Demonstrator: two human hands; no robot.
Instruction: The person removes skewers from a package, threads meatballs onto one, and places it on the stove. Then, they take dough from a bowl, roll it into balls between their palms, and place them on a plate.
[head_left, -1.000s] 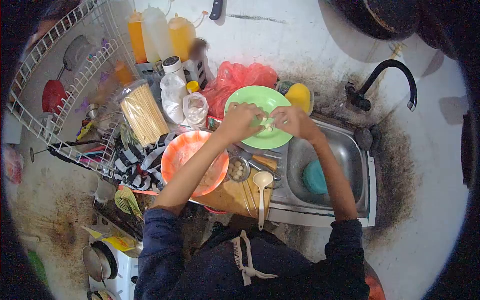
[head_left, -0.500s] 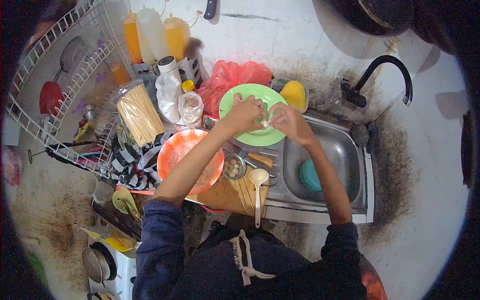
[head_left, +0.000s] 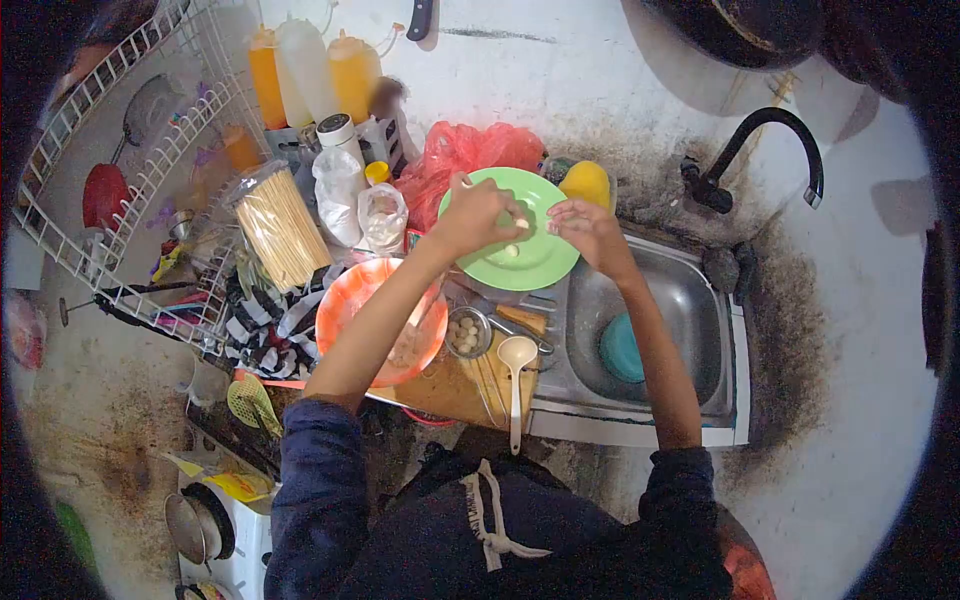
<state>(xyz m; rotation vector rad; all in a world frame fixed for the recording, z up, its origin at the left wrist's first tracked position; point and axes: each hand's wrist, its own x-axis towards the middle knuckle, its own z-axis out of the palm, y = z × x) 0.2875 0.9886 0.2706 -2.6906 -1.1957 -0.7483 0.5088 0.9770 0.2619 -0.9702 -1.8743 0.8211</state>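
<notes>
Above the light green plate (head_left: 545, 270), my left hand (head_left: 475, 218) pinches a small whitish piece (head_left: 521, 224) between thumb and fingertips. Another small whitish piece (head_left: 512, 250) lies on the plate just below those fingers. My right hand (head_left: 592, 238) is at the plate's right side, its fingertips drawn together. A pale speck shows at those fingertips, too small to name. Under my left forearm is an orange and white bowl (head_left: 345, 300) with some whitish contents. A small metal strainer (head_left: 484, 345) holding several pale round balls (head_left: 463, 338) sits beside the bowl.
A cream ladle (head_left: 516, 365) lies on the wooden board (head_left: 450, 395). Right of the plate is a metal sink (head_left: 645, 270) with a teal bowl (head_left: 622, 350) under a black faucet (head_left: 770, 120). Red plastic bags (head_left: 450, 150), bagged skewers (head_left: 282, 228) and squeeze bottles (head_left: 352, 75) stand behind.
My hands were together over the plate at one whitish piece. They have moved apart, the right one to the right, and a whitish piece now shows on the plate.
</notes>
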